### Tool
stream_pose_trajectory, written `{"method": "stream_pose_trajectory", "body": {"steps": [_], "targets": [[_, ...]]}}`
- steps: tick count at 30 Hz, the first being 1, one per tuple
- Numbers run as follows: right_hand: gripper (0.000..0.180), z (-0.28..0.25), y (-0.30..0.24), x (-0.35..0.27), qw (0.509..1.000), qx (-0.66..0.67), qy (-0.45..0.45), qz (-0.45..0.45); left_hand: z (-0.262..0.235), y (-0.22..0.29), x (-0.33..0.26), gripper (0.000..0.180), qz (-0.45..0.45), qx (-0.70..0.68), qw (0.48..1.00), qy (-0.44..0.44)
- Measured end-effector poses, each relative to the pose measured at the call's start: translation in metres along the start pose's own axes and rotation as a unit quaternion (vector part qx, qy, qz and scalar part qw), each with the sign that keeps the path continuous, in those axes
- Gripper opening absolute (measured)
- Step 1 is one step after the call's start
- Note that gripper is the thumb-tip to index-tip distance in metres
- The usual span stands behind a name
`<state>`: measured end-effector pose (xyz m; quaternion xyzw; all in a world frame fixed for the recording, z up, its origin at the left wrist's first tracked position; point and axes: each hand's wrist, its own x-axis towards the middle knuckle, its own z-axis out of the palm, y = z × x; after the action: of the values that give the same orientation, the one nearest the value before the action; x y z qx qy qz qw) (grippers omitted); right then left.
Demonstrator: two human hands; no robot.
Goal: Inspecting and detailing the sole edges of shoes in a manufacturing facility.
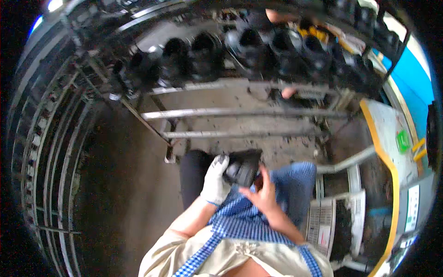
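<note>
One black piece (242,171) held over the lap (294,182), one glove between two hands

On my feed the white-gloved left hand (216,181) has its fingers closed round the piece's left side. The bare right hand (263,196) has thumb and forefinger spread at its right and lower edges; too blurry for me to tell if they're actually gripping. I count two metal bars (258,112) ahead, one row of black footwear (205,54) above.
</note>
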<state>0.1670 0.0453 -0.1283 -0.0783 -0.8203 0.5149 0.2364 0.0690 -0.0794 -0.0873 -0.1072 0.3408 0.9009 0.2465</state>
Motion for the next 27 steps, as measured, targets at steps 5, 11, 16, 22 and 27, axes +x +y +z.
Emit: {"method": "stream_pose_trajectory", "body": {"steps": [5, 11, 16, 22, 27], "targets": [[0.044, -0.017, 0.03, 0.02, 0.995, 0.088, 0.018, 0.037, -0.008, 0.007, 0.009, 0.036, -0.202, 0.062, 0.965, -0.158], [0.045, -0.036, 0.008, 0.035, 0.999, -0.006, -0.03, 0.031, -0.014, -0.007, 0.013, 0.04, -0.06, 0.188, 0.959, -0.204], [0.037, -0.038, -0.019, 0.048, 0.975, -0.148, -0.084, -0.143, -0.009, 0.013, -0.008, 0.019, -0.023, 0.384, 0.903, -0.192], [0.024, -0.04, -0.03, 0.029, 0.981, -0.122, -0.029, -0.15, -0.034, -0.024, -0.014, 0.026, -0.047, 0.284, 0.928, -0.236], [0.011, -0.032, -0.011, 0.024, 0.98, -0.141, 0.011, -0.141, -0.033, -0.032, -0.013, 0.029, -0.05, 0.268, 0.935, -0.227]]}}
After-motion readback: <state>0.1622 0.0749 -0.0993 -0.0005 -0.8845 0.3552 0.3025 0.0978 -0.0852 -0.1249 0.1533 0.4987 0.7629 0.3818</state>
